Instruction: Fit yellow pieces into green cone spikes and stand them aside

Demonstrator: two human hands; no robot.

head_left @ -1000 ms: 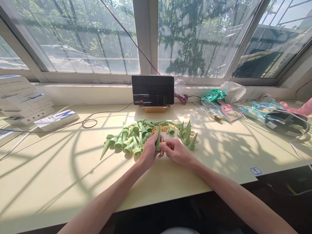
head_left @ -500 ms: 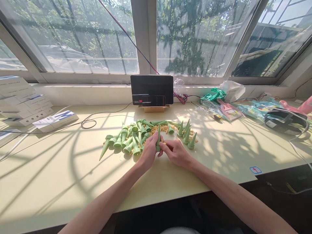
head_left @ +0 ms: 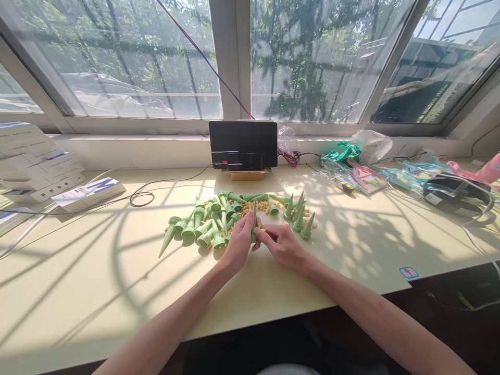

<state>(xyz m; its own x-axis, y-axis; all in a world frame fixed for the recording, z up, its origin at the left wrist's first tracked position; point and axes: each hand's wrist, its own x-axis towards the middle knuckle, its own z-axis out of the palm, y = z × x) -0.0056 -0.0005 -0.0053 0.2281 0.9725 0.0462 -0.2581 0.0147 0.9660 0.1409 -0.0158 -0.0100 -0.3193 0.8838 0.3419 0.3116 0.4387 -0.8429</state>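
My left hand (head_left: 239, 245) is closed round a green cone-shaped spike (head_left: 254, 217), held upright with its tip pointing up. My right hand (head_left: 282, 244) pinches a small tan piece (head_left: 262, 229) against the base of that spike. Just beyond my hands lies a heap of the same green spikes (head_left: 207, 224) mixed with several small tan pieces (head_left: 260, 206). A few green spikes (head_left: 301, 216) stand upright at the right of the heap.
A dark tablet (head_left: 242, 143) with a phone on a wooden stand sits by the window. White boxes (head_left: 39, 166) and a looped cable (head_left: 141, 198) lie on the left. Plastic bags (head_left: 363, 166) and black gear (head_left: 455, 192) crowd the right. The cream table (head_left: 97, 281) ends near my body.
Hardly anything differs. Both hands stay together at the spike, with only slight finger movement of my right hand at its base.
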